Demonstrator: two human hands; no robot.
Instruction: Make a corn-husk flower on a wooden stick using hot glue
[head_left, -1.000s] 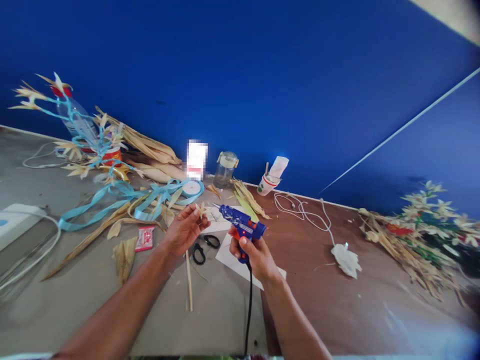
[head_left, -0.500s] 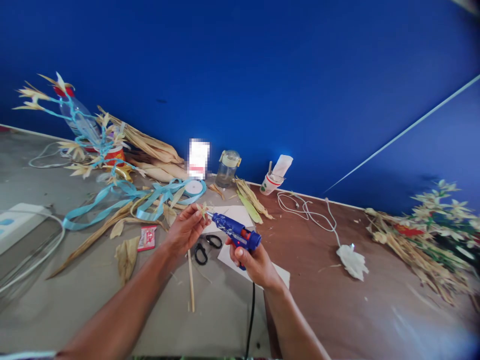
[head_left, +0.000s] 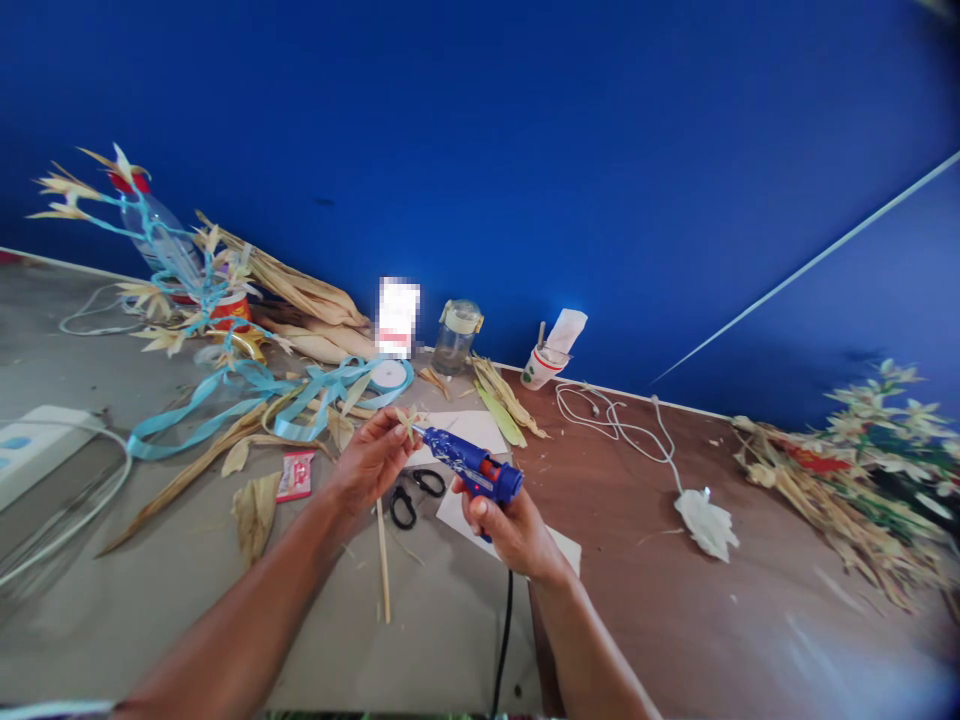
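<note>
My right hand (head_left: 504, 525) grips a blue glue gun (head_left: 469, 463) with a red trigger; its black cord (head_left: 501, 640) hangs toward me. The nozzle touches a small dried-husk flower (head_left: 409, 418) pinched in the fingers of my left hand (head_left: 371, 460). A thin wooden stick (head_left: 383, 560) runs down from that hand over the grey table (head_left: 112, 590). Black scissors (head_left: 411, 495) and white paper sheets (head_left: 459, 430) lie just beneath both hands.
Light blue ribbon (head_left: 225, 400), dried husks (head_left: 300, 290) and a bottle of husk flowers (head_left: 161, 245) fill the back left. A glass jar (head_left: 456, 335), a paper cup (head_left: 541, 365) and a white cable (head_left: 622, 425) lie behind. A pile of husk flowers (head_left: 847, 470) sits right.
The glue gun has swung left and its nozzle has reached the husk flower in my left hand. The left hand has stayed nearly still.
</note>
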